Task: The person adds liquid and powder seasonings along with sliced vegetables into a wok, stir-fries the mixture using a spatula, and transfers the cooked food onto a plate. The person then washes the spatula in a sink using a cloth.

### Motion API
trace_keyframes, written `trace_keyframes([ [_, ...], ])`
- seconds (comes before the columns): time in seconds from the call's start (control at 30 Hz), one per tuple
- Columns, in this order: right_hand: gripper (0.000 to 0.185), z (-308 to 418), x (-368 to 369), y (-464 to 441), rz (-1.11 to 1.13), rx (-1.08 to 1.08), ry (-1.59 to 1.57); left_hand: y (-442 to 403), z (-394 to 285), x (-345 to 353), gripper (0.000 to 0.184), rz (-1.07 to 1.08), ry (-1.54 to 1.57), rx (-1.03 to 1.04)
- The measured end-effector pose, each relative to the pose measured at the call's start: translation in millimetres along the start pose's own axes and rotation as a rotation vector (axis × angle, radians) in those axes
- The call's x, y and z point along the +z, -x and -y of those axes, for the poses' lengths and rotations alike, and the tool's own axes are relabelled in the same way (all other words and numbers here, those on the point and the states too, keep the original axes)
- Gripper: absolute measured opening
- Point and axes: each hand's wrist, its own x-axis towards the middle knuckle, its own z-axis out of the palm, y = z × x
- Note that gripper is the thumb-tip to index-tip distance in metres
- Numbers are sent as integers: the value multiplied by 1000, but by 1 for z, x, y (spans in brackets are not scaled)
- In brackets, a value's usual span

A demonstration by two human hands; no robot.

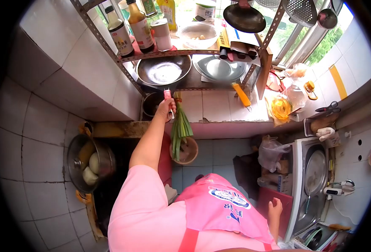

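At the end of my outstretched left arm, my left hand (166,110) is closed round the pink-and-metal handle of a dark frying pan (164,70). The pan sits under the shelf on the tiled counter, its inside shiny. A bunch of long green scallions (180,128) hangs over the counter edge just right of that hand. Below the leaves is a round tan bucket (190,153). My right hand (274,206) hangs low beside my pink apron (219,201), fingers loosely bent and apart, with nothing visible in it.
A steel pot (105,157) holding pale round items stands at left. Sauce bottles (140,27) and a bowl (198,35) occupy the metal shelf, above a large lid (219,69) and a yellow-handled tool (241,95). Scissors (328,108) lie right; a white appliance (313,180) stands below.
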Motion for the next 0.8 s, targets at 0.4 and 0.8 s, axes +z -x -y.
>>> trace_keyframes([
  [0.4, 35, 79, 11, -43, 298, -452, -94, 187, 138, 12, 35, -466, -1048, 818],
  [0.8, 33, 55, 77, -26, 902, -989, 70, 518, 430, 8, 22, -815, -282, 262],
])
